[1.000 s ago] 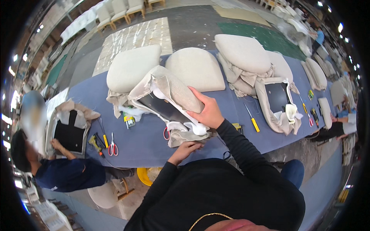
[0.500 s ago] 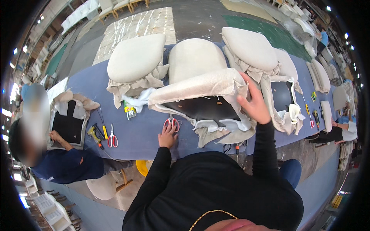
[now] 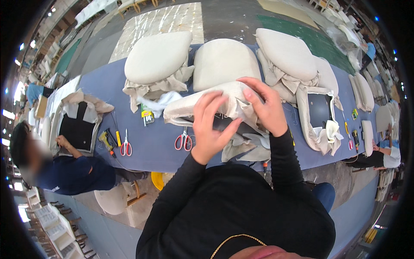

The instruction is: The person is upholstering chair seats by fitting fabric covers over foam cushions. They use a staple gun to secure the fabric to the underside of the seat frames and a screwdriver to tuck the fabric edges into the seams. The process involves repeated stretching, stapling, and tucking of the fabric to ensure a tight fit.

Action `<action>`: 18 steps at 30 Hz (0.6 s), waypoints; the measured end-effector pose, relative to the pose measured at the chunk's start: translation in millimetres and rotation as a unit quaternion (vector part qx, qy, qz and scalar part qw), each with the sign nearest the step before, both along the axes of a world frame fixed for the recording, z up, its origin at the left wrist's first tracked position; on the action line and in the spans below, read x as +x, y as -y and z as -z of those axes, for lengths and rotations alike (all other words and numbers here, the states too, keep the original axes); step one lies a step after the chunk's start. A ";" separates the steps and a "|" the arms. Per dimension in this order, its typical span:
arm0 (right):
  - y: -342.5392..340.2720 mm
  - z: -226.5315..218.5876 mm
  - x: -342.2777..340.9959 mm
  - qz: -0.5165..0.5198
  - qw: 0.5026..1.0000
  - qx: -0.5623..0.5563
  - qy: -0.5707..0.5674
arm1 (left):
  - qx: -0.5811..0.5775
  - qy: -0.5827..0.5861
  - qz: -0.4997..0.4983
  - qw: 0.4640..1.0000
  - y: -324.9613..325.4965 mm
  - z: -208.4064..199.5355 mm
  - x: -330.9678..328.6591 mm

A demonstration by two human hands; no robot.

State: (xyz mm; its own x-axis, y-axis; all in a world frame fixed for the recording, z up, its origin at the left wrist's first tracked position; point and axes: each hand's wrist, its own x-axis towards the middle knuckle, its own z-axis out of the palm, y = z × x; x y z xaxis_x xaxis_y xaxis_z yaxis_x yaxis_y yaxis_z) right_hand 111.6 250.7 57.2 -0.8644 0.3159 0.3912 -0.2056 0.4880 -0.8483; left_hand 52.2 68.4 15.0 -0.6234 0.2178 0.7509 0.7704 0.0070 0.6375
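A beige fabric-covered seat cushion (image 3: 185, 103) stands tilted in front of me, its dark underside partly showing and loose cloth hanging below. My right hand (image 3: 268, 108) grips its right-hand corner, thumb and fingers on the bunched fabric. Before the cushion's side is my left hand (image 3: 211, 127), open, fingers spread and thumb pointing toward that corner; whether its fingertips press the cloth cannot be told. Red-handled scissors (image 3: 183, 141) lie on the blue-covered table (image 3: 159, 162), just left of my left wrist. White wadding (image 3: 160, 102) sticks out by the cushion's left end.
Finished-looking padded seats (image 3: 157, 58) line the far side. An upturned seat (image 3: 319, 108) with loose cloth stands at right. At left, a co-worker's hand (image 3: 64, 141) touches another upturned seat (image 3: 77, 129). Nearby lie a yellow tool (image 3: 105, 140) and second scissors (image 3: 126, 148).
My left hand has let go of the scissors, left on the table, and risen to the cushion. My right hand has shifted left along its corner; the cushion has turned slightly.
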 end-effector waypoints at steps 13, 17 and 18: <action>9.3 1.9 14.3 0.017 0.996 0.081 -0.039 | 0.158 0.189 0.249 0.937 4.8 21.0 -10.3; 12.9 5.4 20.6 0.048 0.990 0.122 -0.049 | 0.118 0.142 0.231 0.955 10.7 14.1 -11.4; 12.0 6.0 20.7 0.051 0.989 0.129 -0.055 | 0.105 0.128 0.216 0.962 9.9 6.8 -10.8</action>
State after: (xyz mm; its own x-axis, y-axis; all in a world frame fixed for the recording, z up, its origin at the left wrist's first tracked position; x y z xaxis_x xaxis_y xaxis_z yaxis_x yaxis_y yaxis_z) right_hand 132.3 238.8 51.2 -0.7814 0.2766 0.5594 -0.2275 0.7084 -0.6681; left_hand 41.5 58.5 8.1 -0.6785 0.3591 0.6408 0.4903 -0.4283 0.7591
